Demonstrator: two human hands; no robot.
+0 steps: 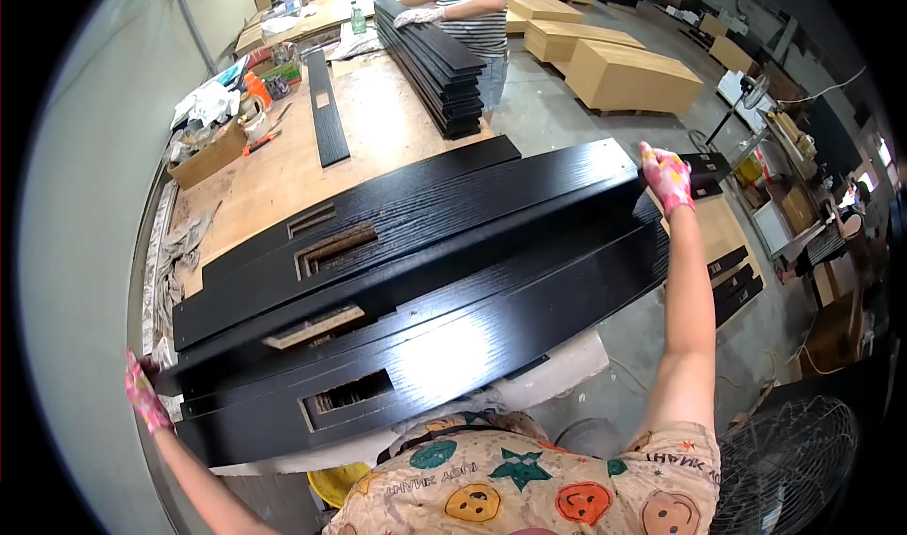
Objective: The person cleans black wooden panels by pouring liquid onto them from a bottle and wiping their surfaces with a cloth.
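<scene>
A long black wood-grained board [501, 199] with a rectangular cutout lies tilted across the bench in front of me. My right hand [668, 176], in a pink patterned glove, is closed on its far right end. At the opposite end, my left hand [145, 395], gloved alike, grips the board's left end; part of its fingers is hidden. Nearest my body is a stack of similar black boards [529, 318], the top one with a cutout showing raw wood edges. Another black board [416, 173] with a cutout lies just beyond the one in my hands.
A narrow board [328, 119] and a black board stack [430, 67] lie on the wooden bench [255, 199]. A person in a striped top [472, 10] touches that stack. Tools and cloths crowd the left wall. A fan [789, 464] stands right; cardboard boxes [633, 77] sit behind.
</scene>
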